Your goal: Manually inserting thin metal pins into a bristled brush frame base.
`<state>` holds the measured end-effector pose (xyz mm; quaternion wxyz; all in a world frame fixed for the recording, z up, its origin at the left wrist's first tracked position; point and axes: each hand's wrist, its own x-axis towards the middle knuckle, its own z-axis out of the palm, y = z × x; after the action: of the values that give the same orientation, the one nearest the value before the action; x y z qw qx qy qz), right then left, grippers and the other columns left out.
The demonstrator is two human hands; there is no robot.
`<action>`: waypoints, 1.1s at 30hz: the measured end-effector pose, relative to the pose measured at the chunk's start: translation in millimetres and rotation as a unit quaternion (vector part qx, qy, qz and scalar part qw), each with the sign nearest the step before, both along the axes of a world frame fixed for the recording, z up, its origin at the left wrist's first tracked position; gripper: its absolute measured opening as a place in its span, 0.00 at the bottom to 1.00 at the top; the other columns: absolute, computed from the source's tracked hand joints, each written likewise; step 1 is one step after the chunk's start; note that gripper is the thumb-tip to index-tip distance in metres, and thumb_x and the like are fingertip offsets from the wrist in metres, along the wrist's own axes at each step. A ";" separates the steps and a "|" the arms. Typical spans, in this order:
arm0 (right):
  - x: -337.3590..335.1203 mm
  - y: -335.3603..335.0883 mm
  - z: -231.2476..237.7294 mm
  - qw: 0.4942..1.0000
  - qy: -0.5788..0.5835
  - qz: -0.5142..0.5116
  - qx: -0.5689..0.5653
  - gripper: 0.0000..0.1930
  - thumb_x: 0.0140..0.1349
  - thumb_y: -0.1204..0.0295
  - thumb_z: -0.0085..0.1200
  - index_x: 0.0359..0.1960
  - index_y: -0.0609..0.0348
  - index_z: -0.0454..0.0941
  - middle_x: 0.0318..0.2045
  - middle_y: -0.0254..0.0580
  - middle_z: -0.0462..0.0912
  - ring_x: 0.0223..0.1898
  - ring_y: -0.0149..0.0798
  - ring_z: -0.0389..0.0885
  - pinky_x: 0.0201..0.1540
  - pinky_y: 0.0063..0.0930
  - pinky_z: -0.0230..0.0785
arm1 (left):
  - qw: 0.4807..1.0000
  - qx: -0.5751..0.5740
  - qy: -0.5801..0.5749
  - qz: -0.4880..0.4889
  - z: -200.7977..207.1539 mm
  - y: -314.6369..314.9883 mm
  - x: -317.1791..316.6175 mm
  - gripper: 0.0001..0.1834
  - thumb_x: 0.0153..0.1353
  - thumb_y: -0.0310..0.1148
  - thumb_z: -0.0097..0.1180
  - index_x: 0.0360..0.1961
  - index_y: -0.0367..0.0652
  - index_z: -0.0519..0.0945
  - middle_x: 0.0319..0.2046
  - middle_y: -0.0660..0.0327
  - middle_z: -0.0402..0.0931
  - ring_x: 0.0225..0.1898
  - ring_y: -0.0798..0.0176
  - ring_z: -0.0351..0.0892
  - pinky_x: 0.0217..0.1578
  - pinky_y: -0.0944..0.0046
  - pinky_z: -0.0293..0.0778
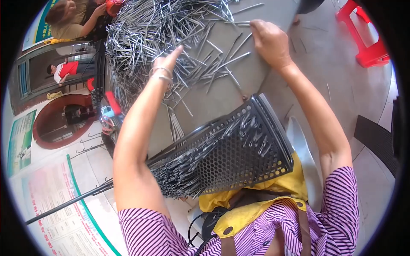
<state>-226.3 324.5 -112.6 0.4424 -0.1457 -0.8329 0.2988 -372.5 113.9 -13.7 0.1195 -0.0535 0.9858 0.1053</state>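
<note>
Closest to the camera is a purple striped shirt (337,222) under a yellow apron (256,200). Just beyond it a black mesh basket (239,158) lies tilted on its side at the near edge of the grey tabletop (213,102), its perforated wall facing up, and it is packed with thin metal rods lying lengthwise inside.

Both bare forearms reach away from the body over the tabletop. The left hand (167,64), with metal bangles (161,73) on the wrist, stretches flat with its fingers straight and together, its grip open and holding nothing; the fingertips lie on the edge of the pile of metal rods (158,30). The right hand (270,42) rests further right with its fingers curled down onto a few loose rods (230,59) at the pile's fringe; whether it actually pinches one cannot be told.

The pile covers the far left part of the tabletop, with stray rods scattered toward the middle. Farther off, a red plastic stool (363,34) stands on the tiled floor at the upper right, and another person (72,19) sits at the upper left beyond the pile.
</note>
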 end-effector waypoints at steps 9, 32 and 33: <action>2.6 -0.9 3.1 1.000 -0.012 0.020 0.004 0.07 0.51 0.75 0.46 0.32 0.59 0.72 0.27 0.46 0.77 0.33 0.45 0.76 0.35 0.35 0.68 | 0.977 -0.173 0.118 0.049 -34.9 -38.1 -21.7 0.36 0.41 0.40 0.57 0.45 0.26 0.58 0.42 0.39 0.69 0.45 0.45 0.72 0.46 0.58 0.68; 1.9 -7.4 3.5 0.999 -0.035 0.014 0.012 0.09 0.53 0.74 0.41 0.34 0.59 0.72 0.31 0.44 0.78 0.37 0.46 0.75 0.38 0.36 0.67 | 0.975 -0.145 0.009 -0.168 54.4 -143.5 -27.6 0.19 0.36 0.26 0.51 0.35 0.33 0.73 0.34 0.41 0.74 0.42 0.43 0.73 0.42 0.57 0.68; 3.0 -5.7 2.6 0.999 -0.035 0.006 0.023 0.09 0.54 0.74 0.41 0.34 0.59 0.72 0.31 0.44 0.78 0.37 0.47 0.75 0.38 0.37 0.67 | 0.961 -0.227 0.014 -0.158 61.5 -135.1 -20.1 0.17 0.41 0.27 0.50 0.36 0.35 0.72 0.36 0.41 0.74 0.43 0.42 0.72 0.43 0.55 0.68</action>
<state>-223.3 318.8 -110.0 0.4144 -0.1405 -0.8554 0.2773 -392.6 -21.3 47.8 0.1058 0.0789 0.9812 -0.1405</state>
